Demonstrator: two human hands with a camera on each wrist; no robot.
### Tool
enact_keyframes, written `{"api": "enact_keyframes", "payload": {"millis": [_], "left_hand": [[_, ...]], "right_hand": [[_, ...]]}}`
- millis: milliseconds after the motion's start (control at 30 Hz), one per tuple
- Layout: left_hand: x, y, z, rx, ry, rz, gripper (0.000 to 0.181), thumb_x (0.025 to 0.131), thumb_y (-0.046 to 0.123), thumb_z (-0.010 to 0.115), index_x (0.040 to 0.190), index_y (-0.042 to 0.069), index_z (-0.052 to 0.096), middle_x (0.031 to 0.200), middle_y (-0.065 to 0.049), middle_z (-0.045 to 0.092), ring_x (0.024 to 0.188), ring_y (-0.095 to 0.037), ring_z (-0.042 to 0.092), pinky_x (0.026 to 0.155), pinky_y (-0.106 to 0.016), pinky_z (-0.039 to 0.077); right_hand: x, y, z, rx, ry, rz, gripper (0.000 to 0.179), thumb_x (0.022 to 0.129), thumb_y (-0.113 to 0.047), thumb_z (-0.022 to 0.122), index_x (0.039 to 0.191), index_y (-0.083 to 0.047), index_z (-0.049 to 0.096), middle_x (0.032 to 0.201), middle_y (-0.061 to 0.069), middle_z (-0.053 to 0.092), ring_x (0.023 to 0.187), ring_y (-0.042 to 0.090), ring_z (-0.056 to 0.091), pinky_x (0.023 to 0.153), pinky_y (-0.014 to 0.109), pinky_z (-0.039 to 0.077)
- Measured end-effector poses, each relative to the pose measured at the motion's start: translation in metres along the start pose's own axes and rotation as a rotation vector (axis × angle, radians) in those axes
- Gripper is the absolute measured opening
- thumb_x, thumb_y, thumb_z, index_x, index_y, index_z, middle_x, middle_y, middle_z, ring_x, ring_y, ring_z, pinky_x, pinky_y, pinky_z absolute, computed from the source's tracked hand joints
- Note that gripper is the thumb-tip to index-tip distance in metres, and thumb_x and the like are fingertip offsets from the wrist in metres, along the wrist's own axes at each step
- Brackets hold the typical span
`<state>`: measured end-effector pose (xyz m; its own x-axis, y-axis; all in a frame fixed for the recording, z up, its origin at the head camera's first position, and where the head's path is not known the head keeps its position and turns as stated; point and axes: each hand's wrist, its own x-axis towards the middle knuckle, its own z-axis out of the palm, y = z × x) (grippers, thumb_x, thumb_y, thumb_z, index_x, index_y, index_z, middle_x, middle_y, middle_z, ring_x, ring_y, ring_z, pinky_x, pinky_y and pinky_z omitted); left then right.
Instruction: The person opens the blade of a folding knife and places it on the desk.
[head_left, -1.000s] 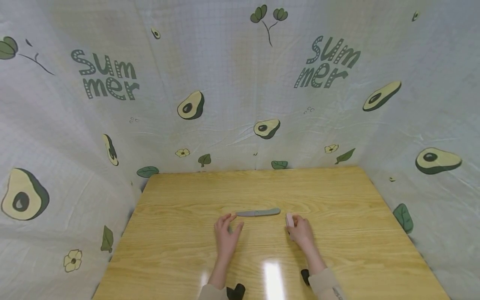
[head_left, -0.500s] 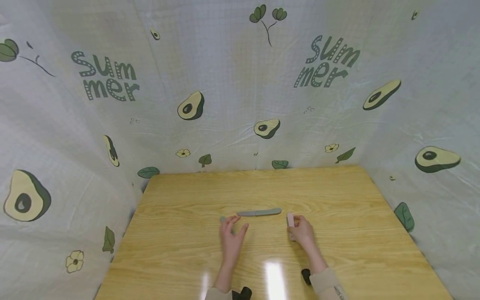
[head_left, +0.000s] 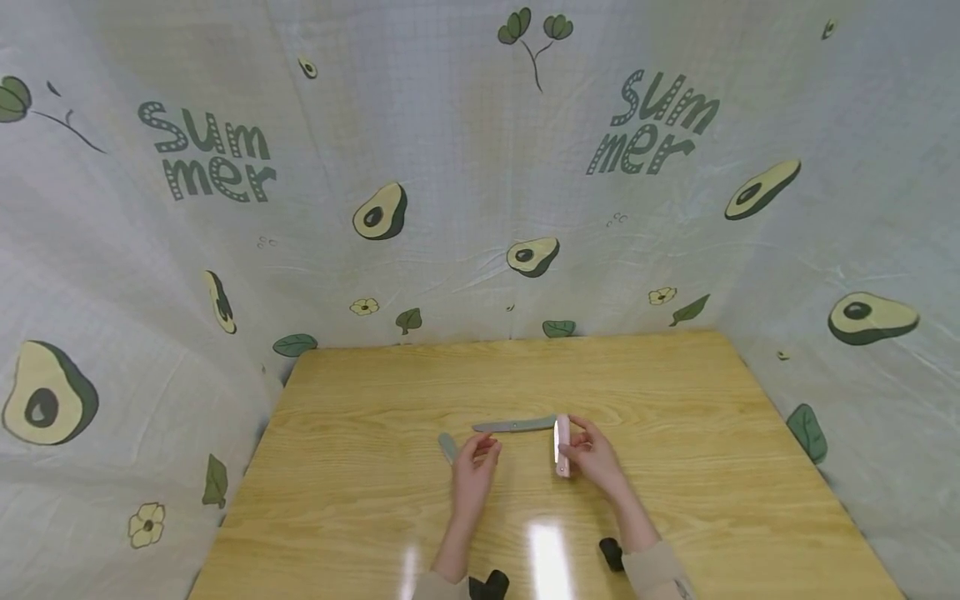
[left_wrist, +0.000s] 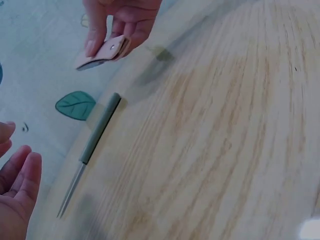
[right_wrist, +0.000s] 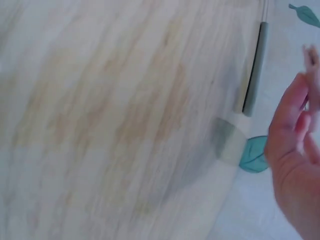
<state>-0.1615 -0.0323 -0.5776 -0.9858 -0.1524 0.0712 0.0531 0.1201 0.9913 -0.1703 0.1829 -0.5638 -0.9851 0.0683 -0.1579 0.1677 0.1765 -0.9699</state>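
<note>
My right hand [head_left: 592, 454] holds a pink folding knife [head_left: 563, 446] between thumb and fingers, raised over the table; a rivet shows near its lower end. A pale strip of blade lies along its left side. In the left wrist view, the pink folding knife [left_wrist: 109, 52] shows a grey blade edge beside the handle. My left hand [head_left: 474, 468] hovers over the table, fingers loosely bent, holding nothing. A grey-green knife [head_left: 517, 425] lies unfolded beyond both hands, blade to the left. Beside my left hand lies a grey-green rounded piece [head_left: 447, 447], partly hidden by the hand.
The wooden table [head_left: 360, 392] has a patterned curtain [head_left: 450, 150] behind it and at both sides. Dark wrist cameras [head_left: 489, 586] sit under the cuffs. A bright light reflection shows on the near tabletop.
My right hand has lifted the pink folding knife and moved it left, near the grey-green knife's handle. My left hand has moved right, uncovering part of the grey-green rounded piece; its fingers have drawn closer together.
</note>
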Motion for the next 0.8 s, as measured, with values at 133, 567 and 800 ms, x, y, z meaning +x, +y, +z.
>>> {"api": "enact_keyframes", "payload": {"millis": [133,567,800], "left_hand": [[0.004,0.007,0.006,-0.017,-0.078,-0.026,0.030,0.092,0.011,0.068,0.116,-0.006,0.065,0.100,-0.010,0.067,0.092,-0.020,0.062,0.073,-0.020,0.055],[0.011,0.008,0.023,-0.026,-0.211,0.010,0.029,0.092,0.009,0.067,0.116,-0.006,0.067,0.096,-0.015,0.070,0.083,-0.016,0.067,0.073,-0.027,0.060],[0.013,0.013,0.027,-0.065,-0.205,-0.039,0.024,0.091,0.003,0.066,0.113,-0.006,0.068,0.092,-0.014,0.069,0.080,-0.017,0.067,0.074,-0.035,0.061]], "right_hand": [[-0.001,-0.007,0.006,0.125,-0.143,-0.042,0.066,0.086,0.009,0.065,0.145,0.003,0.037,0.093,0.012,0.047,0.076,0.014,0.056,0.064,0.029,0.056],[-0.003,-0.007,0.022,0.155,-0.357,-0.172,0.064,0.090,0.000,0.065,0.146,0.004,0.035,0.108,0.020,0.057,0.084,0.012,0.061,0.068,0.029,0.056],[-0.001,-0.005,0.023,0.149,-0.354,-0.166,0.059,0.094,-0.005,0.063,0.145,0.004,0.035,0.099,0.012,0.062,0.082,0.014,0.062,0.067,0.032,0.057]]}}
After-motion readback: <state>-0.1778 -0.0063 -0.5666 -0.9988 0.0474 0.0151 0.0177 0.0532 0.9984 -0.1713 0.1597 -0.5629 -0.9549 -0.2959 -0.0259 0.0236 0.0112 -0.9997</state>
